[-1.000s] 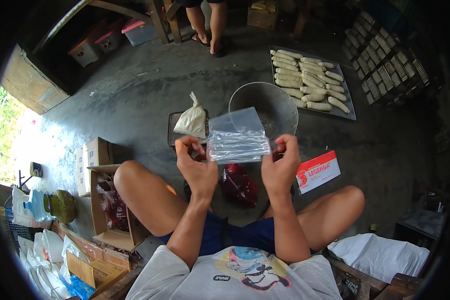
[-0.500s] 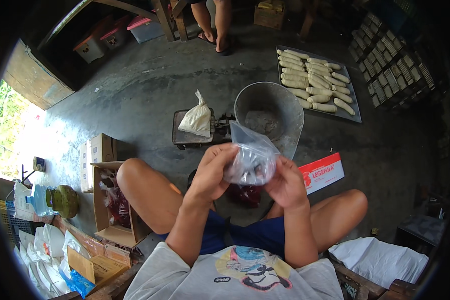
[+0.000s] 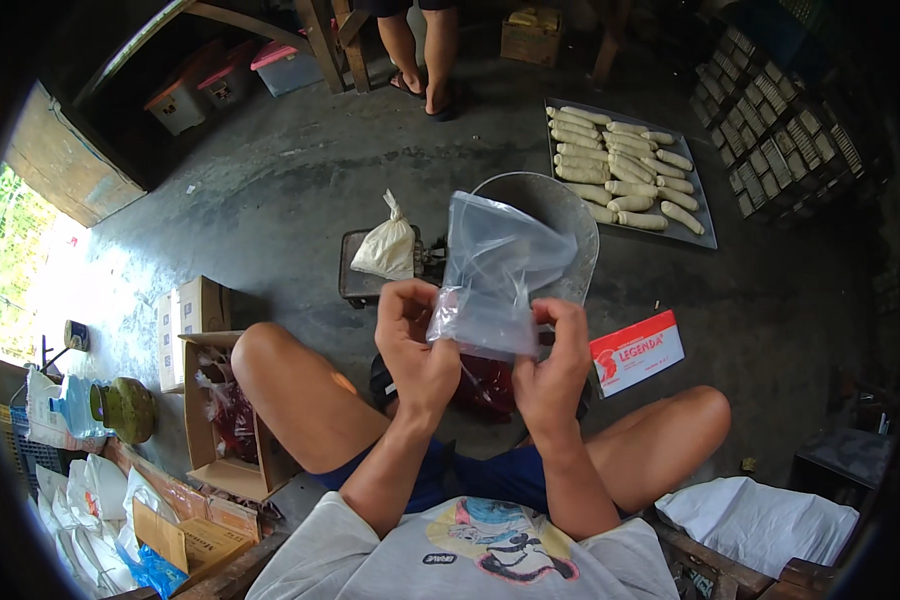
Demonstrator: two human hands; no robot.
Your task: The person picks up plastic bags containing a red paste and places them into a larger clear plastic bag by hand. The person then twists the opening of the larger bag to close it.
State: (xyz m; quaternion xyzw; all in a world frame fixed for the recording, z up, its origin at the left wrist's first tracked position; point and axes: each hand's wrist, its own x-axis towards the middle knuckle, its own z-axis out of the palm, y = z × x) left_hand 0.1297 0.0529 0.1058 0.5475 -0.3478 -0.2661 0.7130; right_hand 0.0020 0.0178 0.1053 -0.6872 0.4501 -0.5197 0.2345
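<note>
A clear plastic bag (image 3: 500, 250) is stretched between my two hands, its long loose part spreading away from me over the metal bucket (image 3: 570, 220). My left hand (image 3: 417, 345) pinches the bag's folded near edge at the left. On the other side, my right hand (image 3: 558, 355) grips that edge between thumb and fingers. Below the bag, between my legs, something dark red (image 3: 485, 385) shows in part. Beyond my left hand, a tied bag of pale powder (image 3: 386, 245) rests on the platform of a weighing scale (image 3: 355, 285).
A tray (image 3: 708, 225) of long pale dough rolls lies at the far right. Beside my right knee is a red and white box (image 3: 638, 352). An open carton (image 3: 215, 460) with red-filled bags stands by my left knee. Another person's legs (image 3: 436, 60) are at the back.
The clear bag has opened out from a crumpled bundle into a longer sheet reaching away from me. Both hands have drawn slightly nearer to me, still holding it.
</note>
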